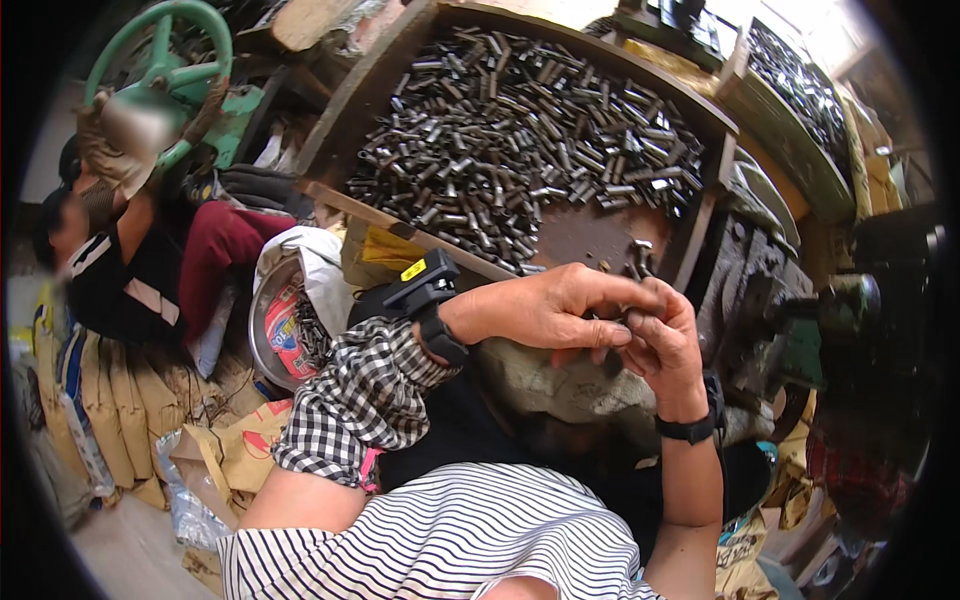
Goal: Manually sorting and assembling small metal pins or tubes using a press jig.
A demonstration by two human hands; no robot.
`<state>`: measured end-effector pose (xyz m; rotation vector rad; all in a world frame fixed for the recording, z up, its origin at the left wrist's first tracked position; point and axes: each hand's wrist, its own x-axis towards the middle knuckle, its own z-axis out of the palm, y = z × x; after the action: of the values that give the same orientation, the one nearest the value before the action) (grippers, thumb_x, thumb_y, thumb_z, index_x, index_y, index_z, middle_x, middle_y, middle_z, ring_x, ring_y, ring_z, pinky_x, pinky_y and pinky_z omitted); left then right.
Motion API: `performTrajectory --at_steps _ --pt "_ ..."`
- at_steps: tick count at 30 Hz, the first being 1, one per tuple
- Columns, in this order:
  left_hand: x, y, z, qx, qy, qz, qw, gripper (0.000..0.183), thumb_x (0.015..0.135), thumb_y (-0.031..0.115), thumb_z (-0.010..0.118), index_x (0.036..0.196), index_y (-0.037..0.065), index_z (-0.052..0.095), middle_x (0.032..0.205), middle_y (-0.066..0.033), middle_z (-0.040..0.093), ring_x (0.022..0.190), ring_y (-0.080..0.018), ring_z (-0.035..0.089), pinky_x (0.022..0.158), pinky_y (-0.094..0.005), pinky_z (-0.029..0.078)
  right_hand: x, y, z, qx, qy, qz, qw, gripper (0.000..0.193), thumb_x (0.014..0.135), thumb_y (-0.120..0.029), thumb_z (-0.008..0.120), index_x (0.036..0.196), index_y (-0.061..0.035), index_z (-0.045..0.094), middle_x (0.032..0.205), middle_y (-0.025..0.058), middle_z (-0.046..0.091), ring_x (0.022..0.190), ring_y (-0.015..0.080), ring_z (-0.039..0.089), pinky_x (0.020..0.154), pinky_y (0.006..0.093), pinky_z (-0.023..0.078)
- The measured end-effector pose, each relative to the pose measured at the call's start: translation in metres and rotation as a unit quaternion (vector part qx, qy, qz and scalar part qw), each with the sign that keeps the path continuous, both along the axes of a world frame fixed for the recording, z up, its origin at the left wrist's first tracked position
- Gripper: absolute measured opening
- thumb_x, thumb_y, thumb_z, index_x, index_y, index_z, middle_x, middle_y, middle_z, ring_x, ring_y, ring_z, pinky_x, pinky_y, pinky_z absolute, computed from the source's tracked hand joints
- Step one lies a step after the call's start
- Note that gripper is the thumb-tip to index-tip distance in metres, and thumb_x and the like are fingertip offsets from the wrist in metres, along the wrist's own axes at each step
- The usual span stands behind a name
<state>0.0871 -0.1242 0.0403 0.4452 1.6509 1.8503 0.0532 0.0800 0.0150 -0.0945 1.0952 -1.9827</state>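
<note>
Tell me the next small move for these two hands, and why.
Before any reach toward the pile of silvery metal cylinders, perhaps ease the bare left hand slightly aside from the bare right hand: their fingers meet and overlap, so whatever lies between them can't be made out.

from your head's left side, the fisheye looks down over your shirt [450, 530] and nearby hands [545, 305], toward the tray [580, 238].

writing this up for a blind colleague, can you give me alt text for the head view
A person's left hand and right hand come together by the near edge of a wooden tray heaped with small metal cylinders; whatever they hold is unclear. To the left are a metal bowl and another person beside a green wheel.
</note>
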Motion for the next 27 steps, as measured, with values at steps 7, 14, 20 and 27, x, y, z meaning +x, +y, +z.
performTrajectory --at_steps 7,14,20,27 --pt "0.005 -0.037 -0.004 0.101 0.000 0.266 0.959 0.040 0.090 0.010 0.054 0.128 0.002 0.047 0.098 -0.0092 0.064 0.068 -0.0044 0.059 0.049 -0.0148 0.043 -0.053 -0.049 0.011 0.025 0.088 0.026 0.995 0.015 0.086 -0.011 0.062 0.095 0.0008 0.057 0.070 0.0081 0.063 0.052 0.0105 0.057 0.046 0.0209 0.045" --pt "-0.004 -0.072 -0.026 0.271 -0.097 0.496 0.819 0.021 0.087 0.005 0.050 0.108 0.001 0.050 0.080 -0.0098 0.062 0.052 -0.0066 0.055 0.039 -0.0164 0.040 -0.073 -0.129 -0.024 0.299 0.779 0.073 0.546 0.051 0.076 -0.018 0.068 0.121 -0.0010 0.050 0.127 0.0168 0.049 0.117 0.0340 0.046 0.097 0.0424 0.039" --pt "-0.009 -0.063 -0.040 -0.003 0.007 0.451 0.892 0.013 0.085 0.007 0.057 0.099 0.005 0.057 0.068 0.0002 0.057 0.054 -0.0014 0.050 0.042 -0.0146 0.035 -0.055 -0.097 -0.024 0.353 0.753 0.183 0.525 0.065 0.074 -0.025 0.069 0.130 -0.0044 0.042 0.129 0.0168 0.046 0.116 0.0332 0.044 0.094 0.0454 0.037" --pt "-0.015 -0.036 -0.063 -0.419 0.343 0.312 0.780 0.025 0.075 0.010 0.063 0.100 0.004 0.061 0.084 -0.0156 0.062 0.075 -0.0334 0.062 0.064 -0.0392 0.050 -0.034 -0.034 -0.005 0.403 0.749 0.164 0.500 0.045 0.072 -0.018 0.070 0.114 -0.0079 0.058 0.130 0.0156 0.048 0.119 0.0334 0.044 0.097 0.0517 0.033"
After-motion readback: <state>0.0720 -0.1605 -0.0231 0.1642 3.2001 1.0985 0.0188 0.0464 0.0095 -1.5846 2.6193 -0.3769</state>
